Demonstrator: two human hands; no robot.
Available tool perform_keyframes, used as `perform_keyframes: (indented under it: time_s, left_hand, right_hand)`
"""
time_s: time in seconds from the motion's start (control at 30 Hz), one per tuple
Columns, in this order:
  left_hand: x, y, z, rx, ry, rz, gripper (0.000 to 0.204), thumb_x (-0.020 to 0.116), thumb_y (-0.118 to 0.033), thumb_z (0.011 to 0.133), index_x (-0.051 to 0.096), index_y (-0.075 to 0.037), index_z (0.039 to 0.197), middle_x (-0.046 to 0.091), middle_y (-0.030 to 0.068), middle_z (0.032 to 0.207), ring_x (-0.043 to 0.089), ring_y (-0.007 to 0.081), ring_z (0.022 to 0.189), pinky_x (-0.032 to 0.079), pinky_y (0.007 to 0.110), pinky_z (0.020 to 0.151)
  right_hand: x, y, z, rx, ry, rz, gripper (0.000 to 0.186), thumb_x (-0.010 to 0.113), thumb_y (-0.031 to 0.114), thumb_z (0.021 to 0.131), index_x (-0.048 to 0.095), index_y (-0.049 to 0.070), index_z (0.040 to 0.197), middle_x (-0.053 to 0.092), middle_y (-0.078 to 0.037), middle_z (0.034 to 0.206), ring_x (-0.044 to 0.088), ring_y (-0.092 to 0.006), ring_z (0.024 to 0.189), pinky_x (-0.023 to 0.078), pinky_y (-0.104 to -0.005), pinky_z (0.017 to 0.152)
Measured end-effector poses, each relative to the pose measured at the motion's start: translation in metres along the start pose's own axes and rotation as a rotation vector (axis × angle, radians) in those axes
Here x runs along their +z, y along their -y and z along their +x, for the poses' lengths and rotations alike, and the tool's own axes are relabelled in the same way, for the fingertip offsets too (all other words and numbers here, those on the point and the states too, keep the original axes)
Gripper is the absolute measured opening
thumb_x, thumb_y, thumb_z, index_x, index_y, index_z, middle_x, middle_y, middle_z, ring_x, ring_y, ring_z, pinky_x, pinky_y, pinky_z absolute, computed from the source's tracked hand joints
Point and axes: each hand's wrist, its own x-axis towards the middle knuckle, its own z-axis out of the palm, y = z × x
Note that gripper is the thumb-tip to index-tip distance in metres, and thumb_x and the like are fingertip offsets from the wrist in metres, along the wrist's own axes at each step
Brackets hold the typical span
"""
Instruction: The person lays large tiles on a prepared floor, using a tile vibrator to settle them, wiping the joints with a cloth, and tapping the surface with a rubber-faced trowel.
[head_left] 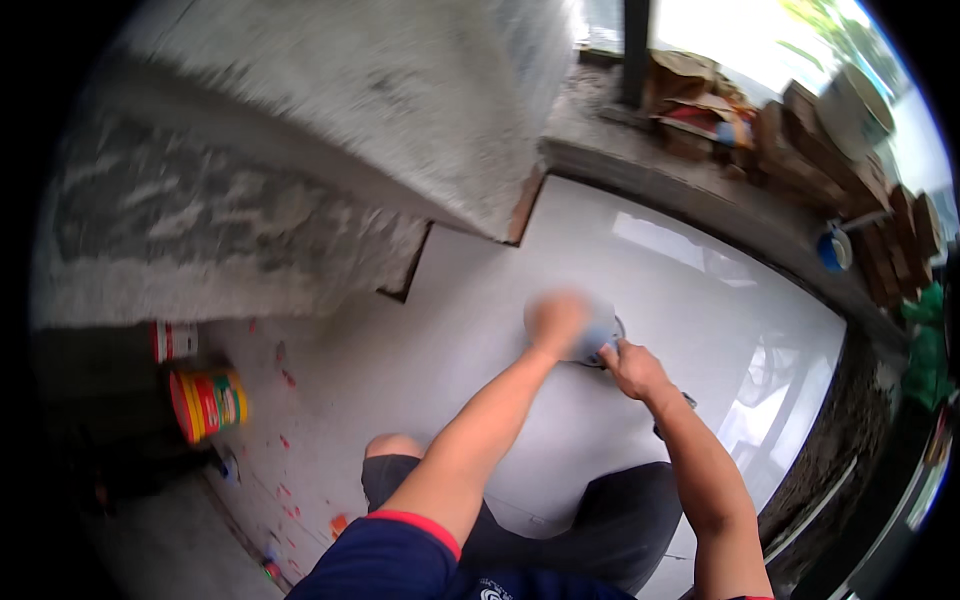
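A round pale container [597, 328] with bluish tones and a thin dark edge sits low over the glossy white tile floor [480, 290]. My right hand [635, 368] is closed on its near right side, the thumb lying on top. My left hand [560, 318] is over the container's left part, so smeared by motion that its fingers do not show. What lies under that hand is hidden. A small dark object [688, 401] shows partly behind my right forearm; its kind is unclear.
Rough concrete steps [330, 130] rise at the upper left. Along the right, a ledge carries stacked bricks [800, 170], a white bucket [856, 112] and a blue-and-white cup-like container [834, 249]. A yellow-and-red bucket [208, 403] lies at the left, near red-spotted tiles [284, 440].
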Motion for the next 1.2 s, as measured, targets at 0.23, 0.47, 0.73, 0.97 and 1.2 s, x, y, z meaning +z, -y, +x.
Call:
perform_keyframes:
  time_s: [0.23, 0.47, 0.73, 0.97, 1.2]
  left_hand:
    - [-0.021, 0.109, -0.119, 0.021, 0.034, 0.005, 0.017, 0.058, -0.021, 0.091, 0.065, -0.006, 0.096, 0.065, 0.0127, 0.091, 0.063, 0.0280, 0.081, 0.050, 0.042, 0.070]
    - [-0.018, 0.168, -0.170, 0.039, -0.172, 0.076, 0.016, 0.060, -0.020, 0.088, 0.065, -0.006, 0.090, 0.063, 0.0131, 0.090, 0.062, 0.0293, 0.079, 0.049, 0.043, 0.067]
    - [-0.005, 0.172, -0.155, 0.023, -0.321, -0.066, 0.011, 0.064, -0.017, 0.080, 0.066, -0.008, 0.084, 0.063, 0.0109, 0.086, 0.062, 0.0271, 0.081, 0.050, 0.041, 0.067]
    - [0.015, 0.188, -0.157, 0.014, -0.261, -0.048, 0.008, 0.064, -0.015, 0.079, 0.065, -0.008, 0.083, 0.063, 0.0094, 0.087, 0.061, 0.0259, 0.081, 0.049, 0.039, 0.068]
    - [0.017, 0.195, -0.142, 0.024, -0.199, -0.085, 0.013, 0.061, -0.015, 0.083, 0.068, -0.005, 0.087, 0.065, 0.0135, 0.088, 0.064, 0.0274, 0.082, 0.052, 0.041, 0.070]
  right_hand:
    - [0.080, 0.052, -0.028, -0.148, 0.202, -0.220, 0.065, 0.036, 0.057, 0.100, 0.059, -0.003, 0.097, 0.066, -0.029, 0.086, 0.062, -0.0485, 0.090, 0.048, -0.0513, 0.081]
    - [0.121, 0.091, -0.035, -0.192, 0.304, -0.256, 0.067, 0.035, 0.059, 0.099, 0.059, -0.004, 0.103, 0.066, -0.028, 0.083, 0.062, -0.0486, 0.090, 0.048, -0.0525, 0.081]
    - [0.117, 0.093, -0.020, -0.246, 0.307, -0.255, 0.069, 0.035, 0.059, 0.100, 0.057, -0.007, 0.102, 0.064, -0.031, 0.083, 0.060, -0.0507, 0.090, 0.047, -0.0519, 0.080]
    - [0.124, 0.115, -0.026, -0.192, 0.299, -0.279, 0.061, 0.037, 0.049, 0.102, 0.059, -0.007, 0.104, 0.063, -0.027, 0.074, 0.063, -0.0456, 0.079, 0.048, -0.0474, 0.075]
    - [0.133, 0.117, -0.031, -0.176, 0.186, -0.281, 0.058, 0.037, 0.046, 0.103, 0.059, -0.007, 0.105, 0.064, -0.025, 0.072, 0.066, -0.0425, 0.077, 0.049, -0.0468, 0.073]
